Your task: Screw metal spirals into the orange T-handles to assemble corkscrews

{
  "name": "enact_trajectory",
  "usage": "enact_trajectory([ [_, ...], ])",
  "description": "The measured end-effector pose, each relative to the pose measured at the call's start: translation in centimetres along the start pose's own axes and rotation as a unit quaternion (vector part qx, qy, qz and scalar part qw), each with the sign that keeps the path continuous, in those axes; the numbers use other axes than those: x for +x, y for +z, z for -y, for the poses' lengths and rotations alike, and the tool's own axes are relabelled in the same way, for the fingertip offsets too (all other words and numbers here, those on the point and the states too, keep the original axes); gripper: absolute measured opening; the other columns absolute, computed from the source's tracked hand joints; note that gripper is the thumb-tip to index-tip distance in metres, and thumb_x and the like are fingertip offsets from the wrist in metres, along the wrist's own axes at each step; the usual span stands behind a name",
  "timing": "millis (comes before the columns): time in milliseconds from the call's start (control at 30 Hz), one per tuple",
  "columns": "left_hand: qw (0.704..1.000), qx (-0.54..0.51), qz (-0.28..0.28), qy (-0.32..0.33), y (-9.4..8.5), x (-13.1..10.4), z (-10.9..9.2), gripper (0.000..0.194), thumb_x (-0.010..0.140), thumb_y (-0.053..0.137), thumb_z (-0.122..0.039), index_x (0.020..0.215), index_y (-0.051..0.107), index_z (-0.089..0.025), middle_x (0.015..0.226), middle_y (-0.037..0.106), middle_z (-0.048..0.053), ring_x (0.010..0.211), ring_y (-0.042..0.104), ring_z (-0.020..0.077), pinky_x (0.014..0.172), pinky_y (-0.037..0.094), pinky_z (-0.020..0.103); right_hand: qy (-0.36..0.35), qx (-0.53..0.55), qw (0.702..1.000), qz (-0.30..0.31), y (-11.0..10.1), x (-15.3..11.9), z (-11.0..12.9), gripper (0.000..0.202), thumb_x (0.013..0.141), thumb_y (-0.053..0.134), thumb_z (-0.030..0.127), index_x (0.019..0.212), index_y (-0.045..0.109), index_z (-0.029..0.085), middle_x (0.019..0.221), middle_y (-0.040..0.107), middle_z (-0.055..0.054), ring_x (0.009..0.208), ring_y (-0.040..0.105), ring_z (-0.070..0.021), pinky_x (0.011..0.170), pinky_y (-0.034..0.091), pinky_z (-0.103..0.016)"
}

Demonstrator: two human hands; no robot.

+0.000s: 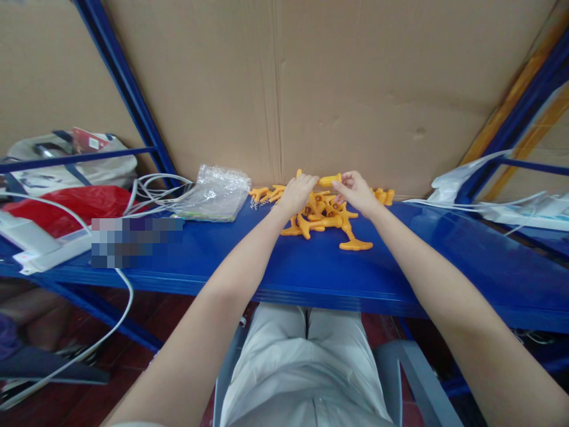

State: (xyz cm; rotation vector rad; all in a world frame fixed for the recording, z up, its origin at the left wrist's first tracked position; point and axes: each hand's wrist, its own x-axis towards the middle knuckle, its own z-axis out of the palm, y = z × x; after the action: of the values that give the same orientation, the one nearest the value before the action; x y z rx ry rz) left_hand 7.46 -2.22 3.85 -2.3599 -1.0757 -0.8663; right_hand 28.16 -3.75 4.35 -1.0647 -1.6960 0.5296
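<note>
A yellow plastic cylinder-like piece (pixel 330 179) is held level between my two hands above the pile. My right hand (pixel 357 194) pinches its right end with the fingertips. My left hand (pixel 297 194) is closed at the other end, and a yellow tip (pixel 299 173) pokes up behind its knuckles. Whether that tip joins the cylinder is hidden by my fingers. Below lies a heap of yellow branched plastic parts (pixel 304 226), some with brown round spots. One T-ended yellow part (pixel 355 244) sticks out toward me.
Left of the heap are small yellow pieces with metal chains (pixel 262 196) and clear plastic bags (pixel 217 193). White cables, a power strip (pixel 53 246) and a red bag (pixel 75 210) occupy the left of the blue table (pixel 311 276). Cardboard (pixel 355 89) stands behind; blue posts flank both sides.
</note>
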Motion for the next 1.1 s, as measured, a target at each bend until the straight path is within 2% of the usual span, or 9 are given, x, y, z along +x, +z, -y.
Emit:
enact_trajectory([
  [67, 1.000, 0.002, 0.002, 0.003, 0.2, 0.0, 0.2, 0.043, 0.096, 0.034, -0.005, 0.127, 0.061, -0.016, 0.118, 0.070, 0.015, 0.119, 0.061, 0.0281, 0.098, 0.049, 0.042, 0.015, 0.025, 0.999, 0.015, 0.1, -0.2, 0.2, 0.044, 0.090, 0.068, 0.063, 0.105, 0.046, 0.028, 0.094, 0.069, -0.005, 0.061, 0.065, -0.0171, 0.056, 0.057, -0.034],
  [233, 1.000, 0.012, -0.003, 0.016, 0.2, 0.1, 0.2, 0.032, 0.101, 0.039, -0.015, 0.123, 0.062, -0.017, 0.112, 0.070, 0.014, 0.116, 0.061, 0.0287, 0.096, 0.049, 0.042, 0.047, 0.023, 0.999, -0.010, -0.4, -0.6, 1.1, 0.038, 0.094, 0.063, 0.060, 0.103, 0.050, 0.026, 0.080, 0.065, -0.001, 0.056, 0.061, -0.0153, 0.051, 0.051, -0.029],
  [367, 1.000, 0.014, 0.000, 0.025, 0.0, 0.0, 0.1, 0.028, 0.101, 0.041, -0.016, 0.117, 0.064, -0.019, 0.109, 0.070, 0.013, 0.115, 0.061, 0.0292, 0.096, 0.049, 0.043, 0.031, 0.020, 0.999, 0.028, -0.6, -0.7, 1.4, 0.044, 0.091, 0.064, 0.066, 0.092, 0.056, 0.023, 0.072, 0.061, 0.000, 0.054, 0.054, -0.0127, 0.049, 0.047, -0.026],
  [467, 1.000, 0.012, 0.006, 0.017, -0.2, 0.0, 0.0, 0.028, 0.099, 0.041, -0.014, 0.112, 0.065, -0.019, 0.109, 0.069, 0.013, 0.115, 0.060, 0.0299, 0.097, 0.048, 0.045, 0.012, 0.032, 0.999, 0.043, -0.7, -0.7, 1.3, 0.043, 0.089, 0.069, 0.064, 0.089, 0.054, 0.023, 0.071, 0.059, 0.002, 0.053, 0.049, -0.0105, 0.049, 0.044, -0.024],
  [600, 1.000, -0.001, 0.005, 0.016, -0.1, 0.1, -0.1, 0.030, 0.097, 0.040, -0.012, 0.112, 0.065, -0.020, 0.109, 0.069, 0.013, 0.114, 0.059, 0.0301, 0.099, 0.047, 0.048, -0.007, 0.027, 0.998, 0.062, -1.1, -0.5, 1.0, 0.043, 0.086, 0.071, 0.063, 0.091, 0.051, 0.025, 0.073, 0.058, 0.003, 0.056, 0.048, -0.0109, 0.052, 0.043, -0.025],
  [700, 1.000, -0.011, 0.007, 0.019, 0.0, 0.1, -0.1, 0.029, 0.097, 0.041, -0.012, 0.112, 0.065, -0.019, 0.109, 0.069, 0.012, 0.115, 0.059, 0.0303, 0.099, 0.047, 0.047, -0.031, 0.003, 0.997, 0.066, -1.4, -0.3, 0.8, 0.044, 0.084, 0.071, 0.063, 0.092, 0.052, 0.025, 0.080, 0.060, 0.000, 0.065, 0.053, -0.0135, 0.059, 0.047, -0.027],
  [867, 0.999, -0.017, 0.035, 0.000, -0.3, 0.3, -0.4, 0.024, 0.100, 0.044, -0.017, 0.112, 0.065, -0.017, 0.111, 0.070, 0.014, 0.114, 0.060, 0.0299, 0.096, 0.049, 0.043, -0.097, -0.069, 0.990, 0.075, -2.0, -0.2, 0.6, 0.031, 0.086, 0.068, 0.047, 0.103, 0.054, 0.024, 0.096, 0.063, -0.004, 0.084, 0.060, -0.0188, 0.080, 0.052, -0.034],
  [967, 0.999, -0.022, 0.038, -0.002, -0.5, 0.5, -0.4, 0.023, 0.101, 0.045, -0.019, 0.111, 0.065, -0.016, 0.110, 0.070, 0.014, 0.113, 0.062, 0.0290, 0.097, 0.049, 0.043, -0.124, -0.118, 0.982, 0.077, -2.1, -0.2, 0.4, 0.031, 0.089, 0.063, 0.040, 0.114, 0.054, 0.023, 0.101, 0.064, -0.005, 0.082, 0.058, -0.0190, 0.080, 0.051, -0.034],
  [1100, 0.999, -0.033, 0.035, 0.009, -0.5, 0.6, -0.2, 0.023, 0.101, 0.046, -0.021, 0.108, 0.067, -0.016, 0.107, 0.072, 0.014, 0.109, 0.063, 0.0283, 0.094, 0.050, 0.042, -0.170, -0.201, 0.963, 0.057, -2.2, -0.1, 0.2, 0.035, 0.093, 0.056, 0.039, 0.124, 0.055, 0.021, 0.109, 0.065, -0.009, 0.087, 0.059, -0.0220, 0.082, 0.050, -0.036],
])
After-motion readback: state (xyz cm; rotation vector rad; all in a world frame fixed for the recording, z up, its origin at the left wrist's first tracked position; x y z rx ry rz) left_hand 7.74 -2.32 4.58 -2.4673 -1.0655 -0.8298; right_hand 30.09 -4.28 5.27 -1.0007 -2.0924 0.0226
